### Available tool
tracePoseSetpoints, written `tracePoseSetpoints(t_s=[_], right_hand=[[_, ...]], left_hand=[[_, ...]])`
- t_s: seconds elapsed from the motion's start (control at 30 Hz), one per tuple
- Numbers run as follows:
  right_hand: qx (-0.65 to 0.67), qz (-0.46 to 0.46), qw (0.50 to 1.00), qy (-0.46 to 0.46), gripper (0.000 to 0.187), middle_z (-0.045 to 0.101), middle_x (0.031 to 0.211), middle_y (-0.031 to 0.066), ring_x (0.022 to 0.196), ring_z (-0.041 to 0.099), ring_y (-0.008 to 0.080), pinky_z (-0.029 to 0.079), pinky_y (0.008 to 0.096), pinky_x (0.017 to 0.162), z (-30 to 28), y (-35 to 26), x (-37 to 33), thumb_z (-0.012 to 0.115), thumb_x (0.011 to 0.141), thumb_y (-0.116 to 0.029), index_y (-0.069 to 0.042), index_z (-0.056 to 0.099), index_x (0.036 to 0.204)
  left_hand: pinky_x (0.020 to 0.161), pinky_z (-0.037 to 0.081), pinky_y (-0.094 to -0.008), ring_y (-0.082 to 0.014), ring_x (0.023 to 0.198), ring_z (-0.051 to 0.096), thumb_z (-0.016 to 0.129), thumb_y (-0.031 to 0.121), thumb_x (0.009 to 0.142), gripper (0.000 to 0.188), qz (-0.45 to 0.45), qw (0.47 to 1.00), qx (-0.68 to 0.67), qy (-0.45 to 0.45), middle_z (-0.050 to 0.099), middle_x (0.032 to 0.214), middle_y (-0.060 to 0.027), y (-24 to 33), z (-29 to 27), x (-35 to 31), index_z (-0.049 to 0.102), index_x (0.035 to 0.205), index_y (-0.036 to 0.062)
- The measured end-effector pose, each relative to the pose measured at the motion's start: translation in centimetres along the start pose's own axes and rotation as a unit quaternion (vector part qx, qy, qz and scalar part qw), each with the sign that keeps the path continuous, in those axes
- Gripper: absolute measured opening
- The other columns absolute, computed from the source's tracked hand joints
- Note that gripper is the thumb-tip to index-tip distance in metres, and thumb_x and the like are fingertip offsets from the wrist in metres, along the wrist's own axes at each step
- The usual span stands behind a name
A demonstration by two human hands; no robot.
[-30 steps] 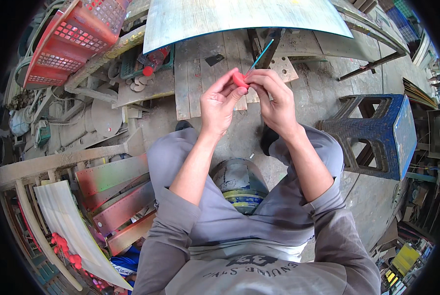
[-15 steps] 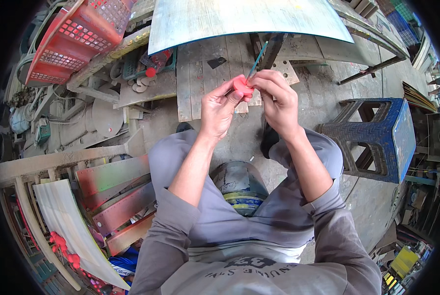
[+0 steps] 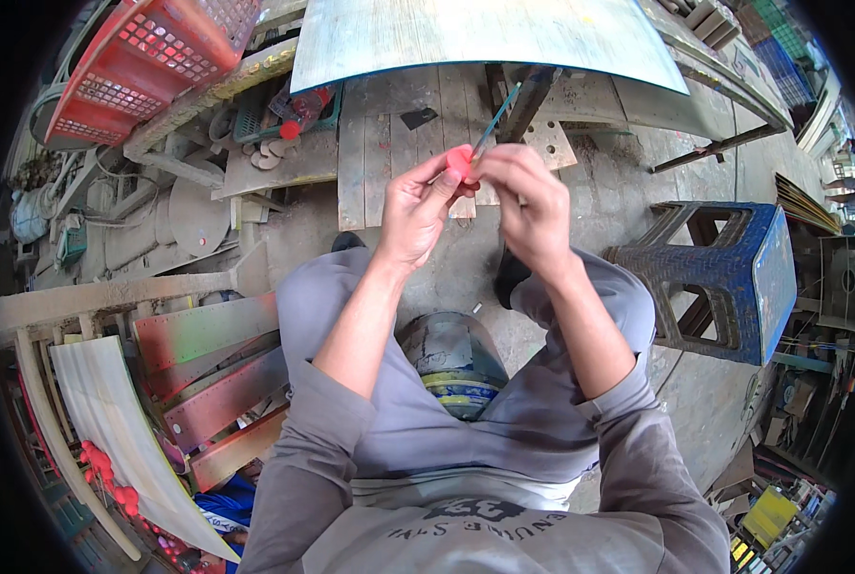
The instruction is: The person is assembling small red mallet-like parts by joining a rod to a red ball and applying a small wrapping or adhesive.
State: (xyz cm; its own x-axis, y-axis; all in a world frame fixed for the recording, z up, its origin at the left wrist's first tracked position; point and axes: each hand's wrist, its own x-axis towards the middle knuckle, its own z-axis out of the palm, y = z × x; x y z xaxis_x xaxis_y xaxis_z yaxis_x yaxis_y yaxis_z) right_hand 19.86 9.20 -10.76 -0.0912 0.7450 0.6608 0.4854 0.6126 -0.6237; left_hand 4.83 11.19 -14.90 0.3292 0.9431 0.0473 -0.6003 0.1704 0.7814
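Note:
Both my hands are held close together beyond my knees, short of a pale board. My left hand (image 3: 414,218) pinches a small, rounded red piece (image 3: 459,160) between thumb and fingers. At its right side, my right hand (image 3: 531,203) is closed on a thin paintbrush (image 3: 497,119), whose teal handle slants up and to the right. The lower end of the brush is by the red piece; its tip is hidden by the fingers. The right fingers are slightly blurred.
The pale board (image 3: 485,36) spans the top, beside a red plastic basket (image 3: 131,81). A blue stool (image 3: 767,282) stands at the right. Several red pieces (image 3: 112,478) lie at the lower left near painted planks (image 3: 208,335). A red-capped bottle (image 3: 291,128) is at upper left.
The red piece has been turned in my left fingers, so less of its face shows. My right hand has shifted slightly left with the brush. The whole view has moved a little.

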Motion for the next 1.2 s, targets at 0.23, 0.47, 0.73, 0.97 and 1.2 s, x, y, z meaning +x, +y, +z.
tracePoseSetpoints(t_s=[0.23, 0.47, 0.73, 0.97, 1.2], right_hand=[[0.010, -0.004, 1.000, -0.020, 0.019, 0.063, 0.091, 0.0127, 0.085, 0.061, 0.0278, 0.049, 0.0337, 0.075, 0.0, -0.6, -0.3, 0.058, 0.073, 0.011, 0.001, 0.064, 0.089], [0.008, -0.017, 1.000, -0.023, 0.021, 0.062, 0.090, 0.0121, 0.086, 0.061, 0.0277, 0.049, 0.0339, 0.076, -0.4, -0.9, 0.5, 0.059, 0.071, 0.012, 0.001, 0.063, 0.088], [-0.010, -0.058, 0.998, -0.015, 0.023, 0.062, 0.090, 0.0120, 0.089, 0.061, 0.0292, 0.049, 0.0347, 0.078, -0.7, -1.9, 0.1, 0.058, 0.068, 0.014, 0.001, 0.063, 0.086], [-0.019, 0.059, 0.997, 0.041, 0.018, 0.063, 0.092, 0.0110, 0.088, 0.061, 0.0245, 0.049, 0.0321, 0.077, -2.1, 1.2, 0.2, 0.060, 0.075, 0.012, 0.000, 0.065, 0.087], [0.016, 0.045, 0.999, -0.004, 0.019, 0.063, 0.097, 0.0112, 0.090, 0.061, 0.0219, 0.048, 0.0283, 0.079, -1.0, 0.7, -0.5, 0.060, 0.078, 0.012, 0.001, 0.065, 0.092]], left_hand=[[0.082, 0.047, -0.0262, -0.0126, 0.090, 0.058, 0.057, 0.019, 0.093, 0.037, -0.009, 0.999, -0.029, -0.012, 0.063, 0.106, -0.0071, -0.2, 0.2, 0.3, 0.054, 0.123, -0.0020], [0.083, 0.047, -0.0260, -0.0128, 0.091, 0.058, 0.057, 0.021, 0.093, 0.038, -0.017, 0.999, -0.039, -0.029, 0.063, 0.107, -0.0076, 0.1, -0.4, 0.2, 0.054, 0.123, -0.0025], [0.085, 0.048, -0.0262, -0.0133, 0.092, 0.059, 0.055, 0.020, 0.094, 0.038, -0.028, 0.994, -0.093, -0.056, 0.062, 0.109, -0.0095, 0.6, 0.3, -0.3, 0.052, 0.124, -0.0038], [0.086, 0.050, -0.0271, -0.0175, 0.096, 0.060, 0.053, 0.022, 0.095, 0.042, -0.030, 0.993, -0.065, -0.097, 0.059, 0.115, -0.0151, 0.4, 0.1, 0.2, 0.048, 0.128, -0.0027], [0.084, 0.053, -0.0320, -0.0193, 0.094, 0.063, 0.052, 0.019, 0.096, 0.034, -0.028, 0.995, -0.074, -0.055, 0.061, 0.112, -0.0135, 0.2, 0.5, 0.7, 0.053, 0.124, 0.0005]])
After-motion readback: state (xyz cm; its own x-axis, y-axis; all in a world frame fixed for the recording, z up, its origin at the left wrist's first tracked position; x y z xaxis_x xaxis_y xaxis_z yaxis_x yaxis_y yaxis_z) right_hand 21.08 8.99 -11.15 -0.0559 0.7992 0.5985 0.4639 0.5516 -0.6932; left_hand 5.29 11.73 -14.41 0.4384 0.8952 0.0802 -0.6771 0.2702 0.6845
